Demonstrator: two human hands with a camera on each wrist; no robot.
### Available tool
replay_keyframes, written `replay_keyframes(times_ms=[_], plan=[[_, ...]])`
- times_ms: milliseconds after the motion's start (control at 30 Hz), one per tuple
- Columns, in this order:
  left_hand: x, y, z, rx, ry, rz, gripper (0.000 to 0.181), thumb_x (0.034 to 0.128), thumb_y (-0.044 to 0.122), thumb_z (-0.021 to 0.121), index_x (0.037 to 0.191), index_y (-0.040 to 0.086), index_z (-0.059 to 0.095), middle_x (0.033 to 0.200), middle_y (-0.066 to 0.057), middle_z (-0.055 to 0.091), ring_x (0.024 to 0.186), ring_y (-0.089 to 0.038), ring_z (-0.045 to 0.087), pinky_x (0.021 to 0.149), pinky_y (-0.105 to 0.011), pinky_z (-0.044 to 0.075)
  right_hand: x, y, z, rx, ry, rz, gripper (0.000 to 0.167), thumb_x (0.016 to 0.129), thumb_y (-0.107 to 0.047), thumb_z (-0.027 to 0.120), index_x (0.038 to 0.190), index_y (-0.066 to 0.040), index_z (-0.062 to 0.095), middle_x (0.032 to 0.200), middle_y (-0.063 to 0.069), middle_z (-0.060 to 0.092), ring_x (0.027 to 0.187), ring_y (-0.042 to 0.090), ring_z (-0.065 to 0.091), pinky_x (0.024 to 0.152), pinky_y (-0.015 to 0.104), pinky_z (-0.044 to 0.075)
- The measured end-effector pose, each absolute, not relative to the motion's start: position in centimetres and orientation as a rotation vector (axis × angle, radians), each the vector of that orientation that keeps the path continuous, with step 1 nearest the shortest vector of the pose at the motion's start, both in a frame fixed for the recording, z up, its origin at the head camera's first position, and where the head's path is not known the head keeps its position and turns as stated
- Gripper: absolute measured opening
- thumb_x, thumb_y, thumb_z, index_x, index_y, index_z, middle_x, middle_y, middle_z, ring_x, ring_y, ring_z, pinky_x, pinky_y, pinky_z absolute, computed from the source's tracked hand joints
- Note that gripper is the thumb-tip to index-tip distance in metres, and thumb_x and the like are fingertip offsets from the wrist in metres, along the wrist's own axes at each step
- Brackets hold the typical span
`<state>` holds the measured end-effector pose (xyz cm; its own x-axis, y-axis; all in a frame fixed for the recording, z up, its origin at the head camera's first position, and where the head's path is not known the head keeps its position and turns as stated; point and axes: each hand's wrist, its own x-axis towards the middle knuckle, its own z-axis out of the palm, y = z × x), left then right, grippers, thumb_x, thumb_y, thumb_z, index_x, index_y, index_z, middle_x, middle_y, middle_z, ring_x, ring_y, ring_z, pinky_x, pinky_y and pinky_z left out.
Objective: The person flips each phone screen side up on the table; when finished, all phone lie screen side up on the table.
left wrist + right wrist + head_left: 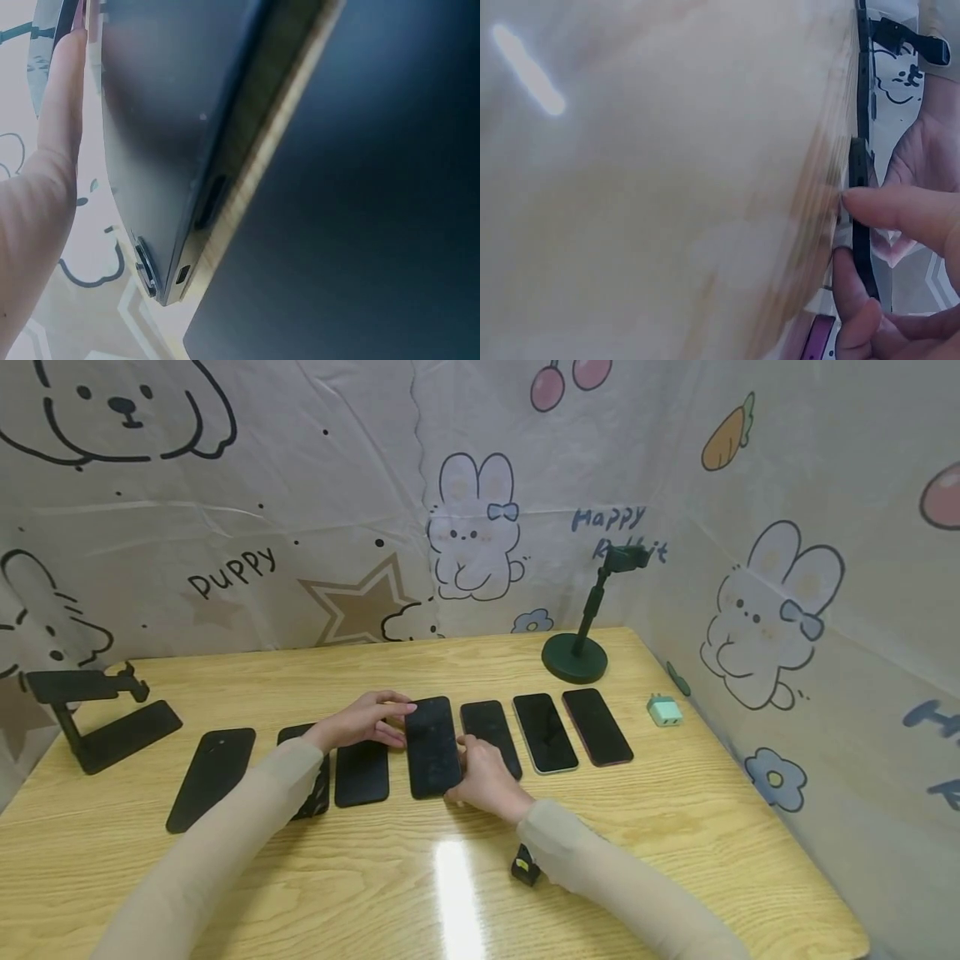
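Bench (390,893), wood-grain, w/ printed cloth (262,502) behind; items L to R:

1. Blk angled stand (131,737), flat rect. base, far L.
2. Blk phone A (213,777), long, cam. area nr top; lies skewed, apart from stand.
3. Patterned phone (321,789), dk, partly hidden by L sleeve (255,797).
4. Blk phone B (362,781), just beside no. 3; top end hidden by L grip.
5. L grip (367,718), bare hand, above no. 4; fingertips at upper L edge of no. 6. Cannot tell if it pinches or only touches.
6. Center phone (433,747), blk, mid-row, betw. both hands, dk face up; a bit larger-looking than its R neighbor.
7. R grip (487,777), bare hand, pinches no. 6 at lower R edge, thumb & fingers curled at that corner.
8. Blk phone C (491,731), just R of no. 6, lower part partly behind R grip.
9. Small blk item (525,865) w/ yellow mark, nr R sleeve (592,856), front of row; type unclear.
10. Silver-edged phone (545,732), dk screen up.
11. Round-base stand (575,657), dk, pole tilted, behind row.
12. Pink-edged phone (597,727), dk screen up, R end of row.
13. Mint plug adapter (664,711), nr R edge of bench.
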<state>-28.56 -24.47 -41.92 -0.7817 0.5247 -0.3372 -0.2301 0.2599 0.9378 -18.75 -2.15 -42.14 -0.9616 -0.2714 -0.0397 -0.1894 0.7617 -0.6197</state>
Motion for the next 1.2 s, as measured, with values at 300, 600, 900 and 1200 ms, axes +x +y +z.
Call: replay_keyframes(times_ms=[300,600,900,1200], plan=[[-28.6,-24.7,-42.1,0.319,1.989,1.512,0.063,0.0991,0.031,0.051,0.144,-0.004,0.026,0.14,-0.036,0.037,0.089,-0.027,0.069,0.084,-0.04,0.056,-18.3,-2.7,-42.0,-0.262,2.81,-0.986,0.074,0.065,-0.012,0.085,0.127,0.008,0.05,0.099,0.015,0.066,0.089,0.024,0.062,0.078,0.038,0.054],[-28.6,-24.3,-42.0,0.365,2.18,1.389,0.062,0.0969,0.034,0.055,0.142,-0.004,0.036,0.134,-0.031,0.048,0.084,-0.021,0.07,0.078,-0.035,0.058,-18.1,-2.8,-42.0,-0.24,2.808,-0.965,0.072,0.067,-0.015,0.085,0.127,0.009,0.052,0.108,0.022,0.066,0.093,0.027,0.065,0.078,0.039,0.056],[-28.7,-24.1,-42.1,0.404,2.345,1.295,0.058,0.0958,0.036,0.057,0.134,-0.006,0.048,0.106,-0.019,0.067,0.077,-0.013,0.066,0.072,-0.026,0.055,-17.9,-2.9,-42.0,-0.225,2.818,-0.893,0.071,0.066,-0.019,0.086,0.124,0.008,0.055,0.112,0.023,0.065,0.093,0.029,0.066,0.075,0.04,0.056],[-28.6,-23.8,-42.3,0.373,2.371,1.272,0.058,0.0954,0.038,0.057,0.133,-0.006,0.049,0.101,-0.018,0.069,0.076,-0.013,0.066,0.072,-0.027,0.055,-17.7,-2.7,-41.8,-0.278,2.845,-0.91,0.034,0.064,-0.012,0.085,0.087,0.0,0.063,0.072,0.003,0.06,0.058,0.013,0.052,0.049,0.025,0.045]])
